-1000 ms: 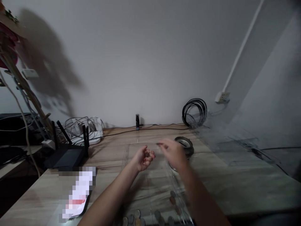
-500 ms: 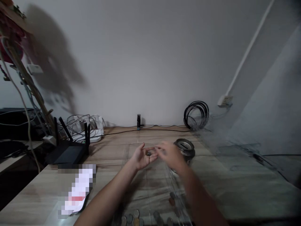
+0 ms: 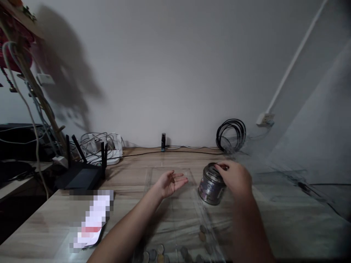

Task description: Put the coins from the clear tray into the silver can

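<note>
My left hand (image 3: 171,185) is held palm up over a clear plastic tray (image 3: 189,173), fingers spread and the palm bare. To its right stands a round metal coin tin (image 3: 211,188) with a slotted lid. The thumb and fingers of my right hand (image 3: 236,175) are pinched together at the slot on top of the lid. A coin seems to be in that pinch, though the fingers hide it. Loose coins (image 3: 202,233) lie at the tray's right side, and several more coins (image 3: 153,254) lie near the front edge.
At left, a phone (image 3: 94,219) lies on the table in front of a black router (image 3: 82,175) with upright antennas. A small dark bottle (image 3: 163,141) stands by the wall. Coiled black cable (image 3: 231,135) leans at the back right. Clear plastic sheeting (image 3: 287,179) covers the right side.
The coin that lay in my left palm is gone from it. My right hand has moved from beside the left hand rightward to the tin's lid.
</note>
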`<state>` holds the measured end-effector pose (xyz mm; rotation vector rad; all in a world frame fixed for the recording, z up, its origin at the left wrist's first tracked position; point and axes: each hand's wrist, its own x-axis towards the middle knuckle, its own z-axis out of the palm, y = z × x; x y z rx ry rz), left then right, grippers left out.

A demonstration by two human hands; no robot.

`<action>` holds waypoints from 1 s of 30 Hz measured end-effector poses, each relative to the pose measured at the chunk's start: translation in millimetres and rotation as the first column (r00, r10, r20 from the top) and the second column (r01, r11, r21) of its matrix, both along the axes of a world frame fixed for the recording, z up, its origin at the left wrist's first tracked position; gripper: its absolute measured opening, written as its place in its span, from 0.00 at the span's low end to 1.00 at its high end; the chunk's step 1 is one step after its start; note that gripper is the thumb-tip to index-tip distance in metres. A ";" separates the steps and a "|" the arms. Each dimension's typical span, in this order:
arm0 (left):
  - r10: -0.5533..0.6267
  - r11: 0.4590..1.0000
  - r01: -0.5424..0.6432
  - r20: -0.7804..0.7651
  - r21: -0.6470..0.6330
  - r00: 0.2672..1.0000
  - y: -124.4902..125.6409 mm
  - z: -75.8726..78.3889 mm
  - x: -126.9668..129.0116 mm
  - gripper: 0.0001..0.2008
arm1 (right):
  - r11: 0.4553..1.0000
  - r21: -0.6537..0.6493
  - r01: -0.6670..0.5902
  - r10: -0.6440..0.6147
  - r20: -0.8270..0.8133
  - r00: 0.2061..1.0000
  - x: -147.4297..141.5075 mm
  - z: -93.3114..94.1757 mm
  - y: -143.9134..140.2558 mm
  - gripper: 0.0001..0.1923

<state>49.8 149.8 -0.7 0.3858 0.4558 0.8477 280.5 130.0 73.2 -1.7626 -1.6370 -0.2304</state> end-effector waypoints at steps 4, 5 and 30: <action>0.014 1.000 -0.014 -0.013 0.003 1.000 2.1 -2.4 -0.4 0.16 | 0.984 -0.177 0.011 -0.014 -0.018 1.000 23.7 -0.6 6.0 0.12; 0.019 1.000 -0.019 -0.017 0.004 1.000 2.5 -2.4 -0.3 0.15 | 0.982 -0.190 0.018 -0.021 -0.014 1.000 22.9 -1.0 5.8 0.12; -0.005 0.999 0.002 0.076 0.050 0.997 -8.5 12.7 -3.6 0.28 | 0.708 -0.318 -0.630 0.691 0.132 0.711 -100.7 -26.5 -15.2 0.10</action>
